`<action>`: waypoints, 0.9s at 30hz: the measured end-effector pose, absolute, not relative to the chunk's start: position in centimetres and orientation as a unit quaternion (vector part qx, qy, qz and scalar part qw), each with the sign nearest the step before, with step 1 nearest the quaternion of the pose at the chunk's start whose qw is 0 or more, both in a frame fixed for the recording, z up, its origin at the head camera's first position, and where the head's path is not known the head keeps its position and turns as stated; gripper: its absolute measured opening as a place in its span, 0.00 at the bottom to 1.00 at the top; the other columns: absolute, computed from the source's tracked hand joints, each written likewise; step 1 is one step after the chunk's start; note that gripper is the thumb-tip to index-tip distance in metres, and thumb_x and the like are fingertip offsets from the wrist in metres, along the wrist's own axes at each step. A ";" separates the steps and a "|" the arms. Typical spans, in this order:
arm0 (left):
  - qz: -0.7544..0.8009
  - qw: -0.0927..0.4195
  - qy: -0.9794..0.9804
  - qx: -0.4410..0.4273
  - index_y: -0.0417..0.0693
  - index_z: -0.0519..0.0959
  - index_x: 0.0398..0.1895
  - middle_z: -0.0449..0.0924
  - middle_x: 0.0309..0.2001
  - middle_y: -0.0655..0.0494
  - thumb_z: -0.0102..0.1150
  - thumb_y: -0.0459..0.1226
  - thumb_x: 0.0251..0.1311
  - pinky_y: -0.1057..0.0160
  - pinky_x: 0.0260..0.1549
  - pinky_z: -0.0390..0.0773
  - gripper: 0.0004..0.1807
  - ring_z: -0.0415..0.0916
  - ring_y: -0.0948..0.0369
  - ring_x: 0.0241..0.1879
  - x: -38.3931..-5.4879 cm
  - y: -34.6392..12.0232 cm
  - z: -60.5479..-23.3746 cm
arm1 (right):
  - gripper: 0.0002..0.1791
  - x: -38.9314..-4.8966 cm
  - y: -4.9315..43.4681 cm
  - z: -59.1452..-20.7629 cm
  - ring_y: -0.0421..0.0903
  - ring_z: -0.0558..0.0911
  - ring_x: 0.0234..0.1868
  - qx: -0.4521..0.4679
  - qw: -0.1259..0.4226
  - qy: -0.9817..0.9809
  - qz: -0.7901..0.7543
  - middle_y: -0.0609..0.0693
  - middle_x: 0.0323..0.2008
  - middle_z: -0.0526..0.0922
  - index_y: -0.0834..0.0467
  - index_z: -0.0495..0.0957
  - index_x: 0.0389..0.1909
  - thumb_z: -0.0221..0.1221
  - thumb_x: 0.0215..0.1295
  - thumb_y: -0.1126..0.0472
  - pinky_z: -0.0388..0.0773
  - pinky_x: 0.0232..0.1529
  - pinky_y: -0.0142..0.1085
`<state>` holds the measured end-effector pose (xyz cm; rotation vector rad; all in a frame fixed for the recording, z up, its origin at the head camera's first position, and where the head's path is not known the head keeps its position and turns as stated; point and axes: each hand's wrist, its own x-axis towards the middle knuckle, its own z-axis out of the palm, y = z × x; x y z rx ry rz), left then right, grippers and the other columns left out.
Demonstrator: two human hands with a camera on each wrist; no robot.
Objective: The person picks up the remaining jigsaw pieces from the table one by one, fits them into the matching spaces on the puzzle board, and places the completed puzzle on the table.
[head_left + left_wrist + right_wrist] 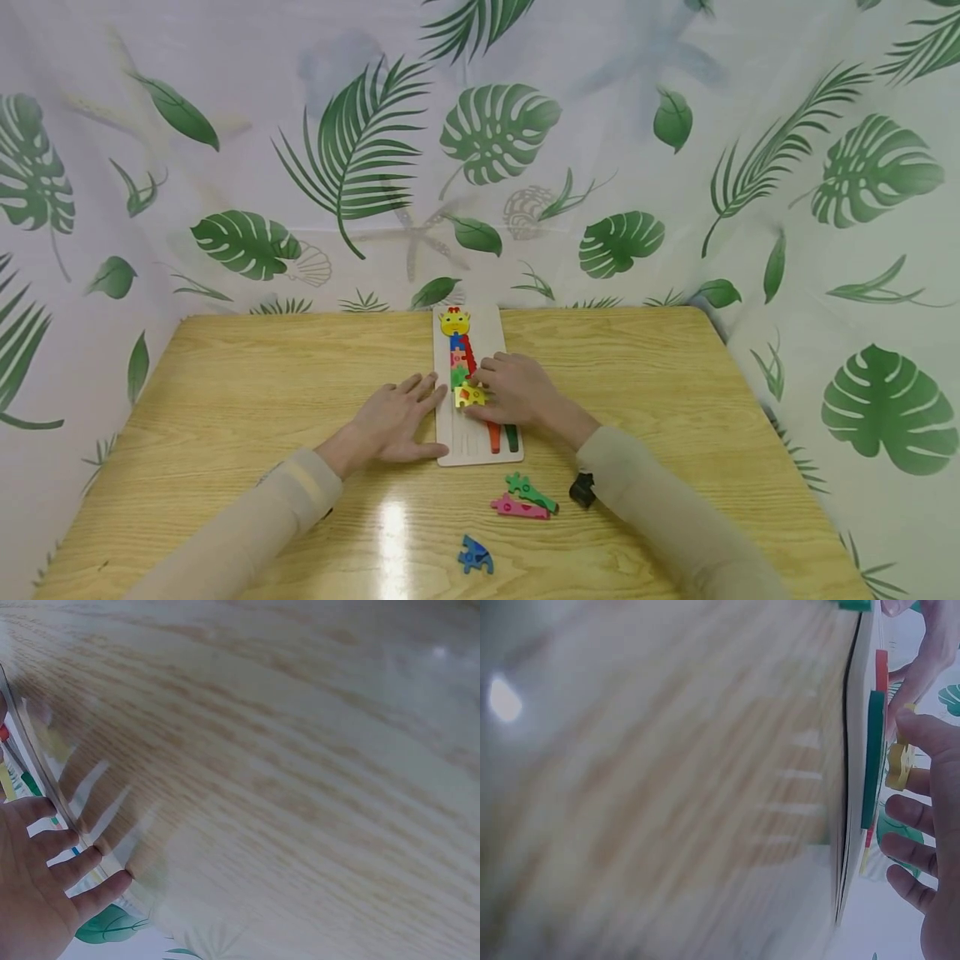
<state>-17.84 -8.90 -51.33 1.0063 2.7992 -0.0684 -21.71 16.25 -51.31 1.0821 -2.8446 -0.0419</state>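
Note:
A pale wooden puzzle board (486, 333) lies on the table, with a yellow giraffe head (454, 322) and blue, pink, green and red pieces below it. My right hand (521, 390) reaches over the board and pinches a yellow puzzle piece (468, 396) between thumb and index finger. In the right wrist view this yellow piece (899, 765) is held near the board, other fingers spread. My left hand (397, 421) rests with fingers spread, fingertips and thumb at the board's left edge. An orange-red leg piece (494, 437) and a dark green one (512, 437) lie low on the board.
Loose on the table, nearer me, are a green piece (531, 493), a pink piece (520, 507) and a blue piece (475, 556). A black object (582, 490) sits by the right sleeve. Behind the wooden table (285, 358) hangs a leaf-print curtain (405, 167).

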 end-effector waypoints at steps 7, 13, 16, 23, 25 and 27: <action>-0.024 0.083 0.937 0.339 0.50 0.57 0.85 0.55 0.85 0.43 0.45 0.75 0.66 0.41 0.70 0.77 0.54 0.60 0.41 0.81 -18.0 -9.0 -51.2 | 0.28 -22.1 15.7 -51.6 0.45 0.81 0.42 0.353 0.042 -0.935 0.003 0.45 0.45 0.87 0.47 0.87 0.52 0.63 0.66 0.30 0.82 0.47 0.40; -0.022 0.090 0.937 0.336 0.50 0.57 0.85 0.54 0.85 0.44 0.46 0.75 0.66 0.40 0.70 0.76 0.55 0.60 0.42 0.82 -18.1 -9.1 -51.2 | 0.27 -22.3 15.4 -51.6 0.44 0.80 0.40 0.352 0.043 -0.935 0.002 0.44 0.44 0.86 0.46 0.88 0.50 0.63 0.65 0.29 0.81 0.43 0.38; -0.019 0.091 0.938 0.335 0.50 0.57 0.85 0.54 0.85 0.44 0.46 0.75 0.66 0.40 0.70 0.76 0.55 0.59 0.42 0.82 -18.2 -9.1 -51.2 | 0.27 -22.4 15.3 -51.7 0.43 0.80 0.40 0.348 0.043 -0.936 0.001 0.43 0.43 0.86 0.46 0.88 0.49 0.63 0.65 0.29 0.80 0.43 0.37; -0.020 0.091 0.938 0.333 0.50 0.57 0.85 0.54 0.85 0.44 0.46 0.75 0.66 0.40 0.70 0.76 0.55 0.59 0.42 0.82 -18.2 -9.1 -51.3 | 0.29 -22.4 15.2 -51.7 0.43 0.80 0.40 0.339 0.035 -0.940 -0.009 0.43 0.44 0.86 0.46 0.87 0.50 0.61 0.66 0.27 0.81 0.44 0.38; -0.021 0.090 0.938 0.333 0.50 0.57 0.85 0.54 0.85 0.44 0.46 0.75 0.66 0.40 0.70 0.76 0.55 0.60 0.42 0.82 -18.2 -9.1 -51.4 | 0.29 -22.4 15.2 -51.7 0.43 0.80 0.40 0.336 0.030 -0.941 -0.012 0.43 0.44 0.86 0.46 0.87 0.51 0.61 0.66 0.27 0.80 0.44 0.38; -0.021 0.089 0.938 0.333 0.50 0.57 0.85 0.55 0.85 0.44 0.46 0.75 0.66 0.40 0.70 0.76 0.55 0.60 0.42 0.82 -18.1 -9.1 -51.4 | 0.30 -22.3 15.2 -51.6 0.43 0.80 0.41 0.334 0.027 -0.942 -0.015 0.44 0.45 0.86 0.46 0.87 0.52 0.61 0.66 0.27 0.81 0.45 0.38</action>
